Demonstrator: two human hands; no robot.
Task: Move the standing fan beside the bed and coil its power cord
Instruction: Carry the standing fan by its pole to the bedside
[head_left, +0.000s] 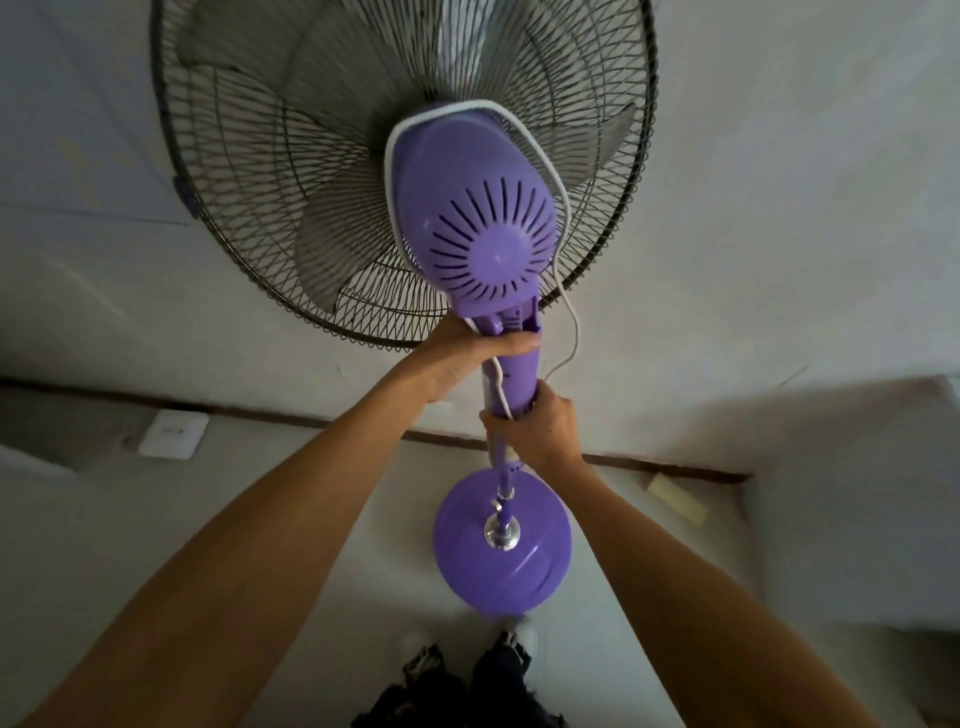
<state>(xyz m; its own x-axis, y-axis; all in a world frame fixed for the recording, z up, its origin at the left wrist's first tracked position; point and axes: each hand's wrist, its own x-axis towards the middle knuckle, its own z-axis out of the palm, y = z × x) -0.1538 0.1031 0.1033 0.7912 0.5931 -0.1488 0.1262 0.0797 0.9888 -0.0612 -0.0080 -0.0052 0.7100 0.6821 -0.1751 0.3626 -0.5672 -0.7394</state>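
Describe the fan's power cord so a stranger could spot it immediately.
Start at the purple standing fan filling the middle of the view and find its ribbed motor housing behind the wire cage. The power cord is looped over that housing and trails down the neck past the hands. It is the only thin white line against the purple plastic.

One head-worn wide-angle view looks steeply down and forward, very close behind the purple fan (491, 244), whose grille fills the top. Both forearms reach in from below; floor (363, 493) and wall bend at the edges.
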